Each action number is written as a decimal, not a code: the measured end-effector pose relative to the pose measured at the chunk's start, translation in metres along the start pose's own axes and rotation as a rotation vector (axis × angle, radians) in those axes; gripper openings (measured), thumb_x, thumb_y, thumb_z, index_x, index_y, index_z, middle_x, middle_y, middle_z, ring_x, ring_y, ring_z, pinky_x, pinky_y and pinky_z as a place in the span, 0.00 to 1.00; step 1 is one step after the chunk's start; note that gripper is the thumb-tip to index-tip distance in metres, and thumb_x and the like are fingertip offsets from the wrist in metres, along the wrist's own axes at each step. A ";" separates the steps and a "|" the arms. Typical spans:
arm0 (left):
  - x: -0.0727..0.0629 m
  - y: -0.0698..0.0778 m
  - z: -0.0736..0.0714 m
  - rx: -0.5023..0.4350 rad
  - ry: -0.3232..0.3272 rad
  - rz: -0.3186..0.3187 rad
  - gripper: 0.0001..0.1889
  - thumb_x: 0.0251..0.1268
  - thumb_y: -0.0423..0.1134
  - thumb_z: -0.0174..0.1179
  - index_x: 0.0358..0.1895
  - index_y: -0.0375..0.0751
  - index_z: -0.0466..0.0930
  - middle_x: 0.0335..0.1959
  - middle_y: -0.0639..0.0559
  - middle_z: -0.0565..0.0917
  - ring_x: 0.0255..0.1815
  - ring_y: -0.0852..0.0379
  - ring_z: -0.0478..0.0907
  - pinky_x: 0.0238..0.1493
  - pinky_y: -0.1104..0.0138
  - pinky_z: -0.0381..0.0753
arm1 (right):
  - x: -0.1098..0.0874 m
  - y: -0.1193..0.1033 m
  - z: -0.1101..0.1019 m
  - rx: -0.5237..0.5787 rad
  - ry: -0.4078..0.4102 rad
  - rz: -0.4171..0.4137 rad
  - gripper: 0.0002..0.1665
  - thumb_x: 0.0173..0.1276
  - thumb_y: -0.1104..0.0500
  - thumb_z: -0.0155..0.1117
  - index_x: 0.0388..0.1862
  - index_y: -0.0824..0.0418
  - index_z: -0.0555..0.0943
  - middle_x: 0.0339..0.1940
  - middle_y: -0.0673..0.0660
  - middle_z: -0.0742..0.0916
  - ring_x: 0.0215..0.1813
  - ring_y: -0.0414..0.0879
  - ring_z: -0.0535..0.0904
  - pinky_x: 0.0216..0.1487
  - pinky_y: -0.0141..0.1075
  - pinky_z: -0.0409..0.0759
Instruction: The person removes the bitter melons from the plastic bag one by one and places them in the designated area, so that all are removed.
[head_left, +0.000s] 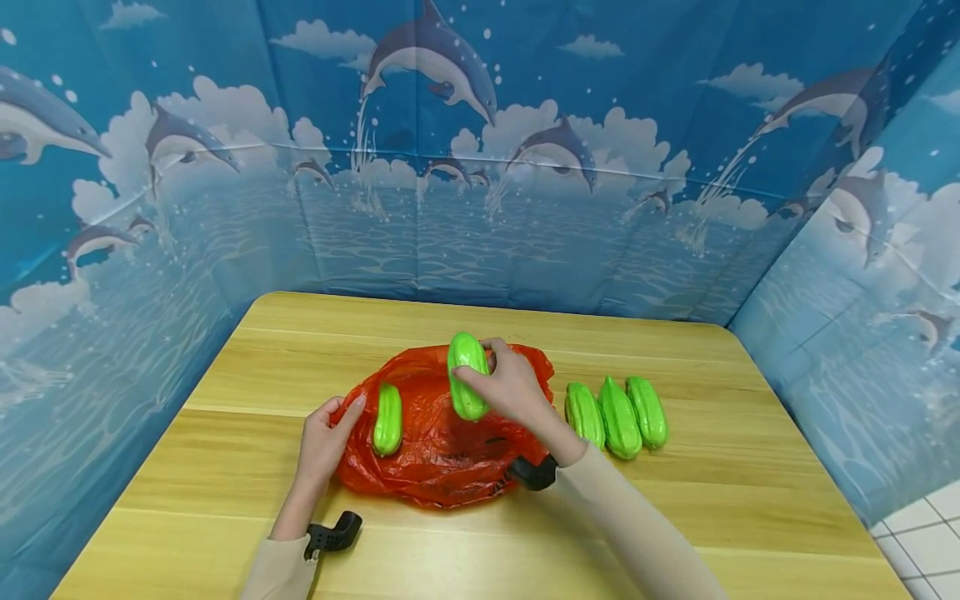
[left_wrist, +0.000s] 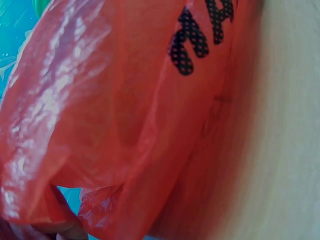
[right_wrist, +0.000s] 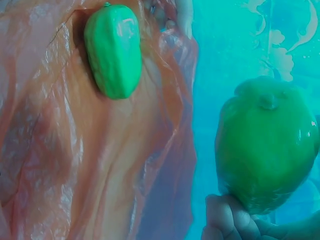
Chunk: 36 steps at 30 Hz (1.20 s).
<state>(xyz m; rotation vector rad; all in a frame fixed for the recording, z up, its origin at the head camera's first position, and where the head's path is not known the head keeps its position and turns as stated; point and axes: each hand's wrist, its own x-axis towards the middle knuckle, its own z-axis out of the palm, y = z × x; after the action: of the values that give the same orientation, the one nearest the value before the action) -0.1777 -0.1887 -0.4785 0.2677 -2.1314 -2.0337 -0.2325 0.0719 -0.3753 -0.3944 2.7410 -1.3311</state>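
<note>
Green vegetable [head_left: 467,387] held above red bag [head_left: 427,467]
Right hand [head_left: 510,385] grips it; left hand [head_left: 324,437] pinches the bag's edge, perhaps to steady it beneath a second vegetable [head_left: 387,421]; three more vegetables [head_left: 619,419] lie at right

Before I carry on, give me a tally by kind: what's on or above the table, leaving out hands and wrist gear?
Green vegetables: 5 (1 in the right hand, 1 near the left hand, 3 in a row)
Red plastic bag: 1
Total: 6

5 grn veg [head_left: 467,377], 1 red bag [head_left: 431,437]
</note>
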 end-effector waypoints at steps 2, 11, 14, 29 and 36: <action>0.000 0.000 0.000 0.002 -0.002 -0.001 0.22 0.64 0.53 0.60 0.35 0.32 0.75 0.27 0.45 0.77 0.23 0.57 0.75 0.24 0.69 0.78 | -0.001 0.000 -0.004 -0.006 0.013 0.002 0.37 0.60 0.42 0.64 0.61 0.63 0.69 0.29 0.56 0.80 0.25 0.46 0.77 0.25 0.38 0.76; -0.001 0.002 0.000 0.009 -0.007 -0.004 0.23 0.64 0.53 0.60 0.36 0.32 0.75 0.28 0.44 0.77 0.24 0.57 0.75 0.24 0.69 0.78 | -0.003 0.006 -0.018 -0.013 0.052 0.006 0.37 0.62 0.43 0.64 0.62 0.63 0.69 0.31 0.57 0.81 0.26 0.46 0.77 0.26 0.38 0.76; -0.001 0.002 0.001 0.009 -0.007 -0.002 0.22 0.64 0.53 0.60 0.36 0.32 0.75 0.28 0.44 0.77 0.24 0.57 0.75 0.24 0.69 0.78 | -0.004 0.008 -0.024 0.001 0.051 0.004 0.37 0.62 0.44 0.64 0.63 0.63 0.69 0.31 0.57 0.81 0.27 0.46 0.78 0.26 0.37 0.77; -0.001 0.001 0.001 0.010 -0.004 0.001 0.22 0.64 0.53 0.60 0.35 0.32 0.75 0.26 0.45 0.76 0.23 0.57 0.75 0.23 0.69 0.77 | -0.008 0.019 -0.045 0.036 0.083 0.027 0.36 0.61 0.45 0.66 0.61 0.63 0.69 0.31 0.58 0.79 0.27 0.47 0.77 0.27 0.38 0.76; -0.001 0.000 0.001 0.012 -0.004 -0.001 0.22 0.64 0.53 0.60 0.36 0.32 0.75 0.28 0.45 0.76 0.24 0.57 0.74 0.24 0.70 0.77 | -0.010 0.026 -0.053 0.050 0.097 0.056 0.37 0.60 0.44 0.67 0.60 0.65 0.68 0.31 0.59 0.79 0.27 0.48 0.77 0.28 0.38 0.76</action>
<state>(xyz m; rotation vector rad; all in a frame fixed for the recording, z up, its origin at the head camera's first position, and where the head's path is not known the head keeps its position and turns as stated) -0.1773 -0.1878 -0.4782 0.2673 -2.1466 -2.0247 -0.2377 0.1309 -0.3630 -0.2545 2.7670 -1.4381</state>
